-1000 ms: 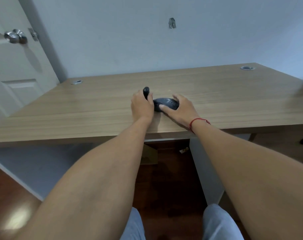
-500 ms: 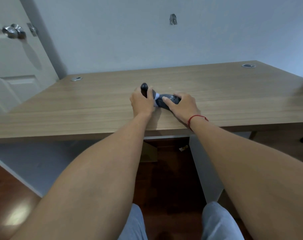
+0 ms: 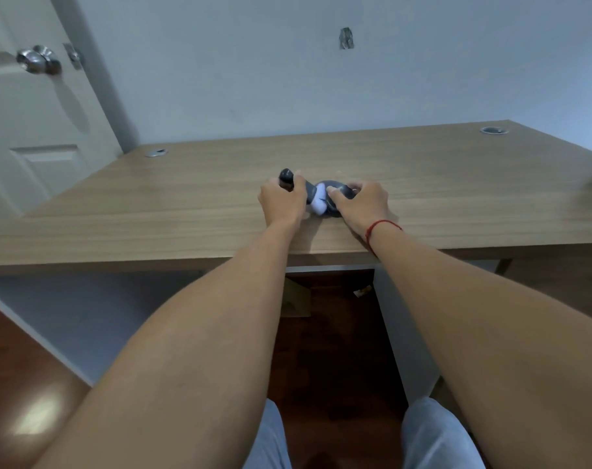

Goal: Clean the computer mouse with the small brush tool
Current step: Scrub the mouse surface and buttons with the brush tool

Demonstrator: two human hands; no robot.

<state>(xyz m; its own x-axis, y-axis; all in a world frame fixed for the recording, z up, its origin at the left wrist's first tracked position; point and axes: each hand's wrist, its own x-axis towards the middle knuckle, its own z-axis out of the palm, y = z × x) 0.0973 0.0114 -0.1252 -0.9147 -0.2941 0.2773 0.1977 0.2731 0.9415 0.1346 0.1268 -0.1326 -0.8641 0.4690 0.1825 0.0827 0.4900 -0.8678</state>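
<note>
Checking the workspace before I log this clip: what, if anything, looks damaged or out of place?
Only a small rough patch in the wall above the desk looks damaged. Nothing is spilled or askew.

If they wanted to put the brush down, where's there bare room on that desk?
Bare wood lies left of the left hand toward the near grommet, and right of the right hand toward the far grommet. It's crowded only between the hands, around the mouse and brush.

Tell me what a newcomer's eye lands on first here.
Two hands meet mid-desk: the left hand grips a dark brush tool whose pale bristles press against the dark mouse, which the right hand steadies. A red string circles the right wrist.
</note>
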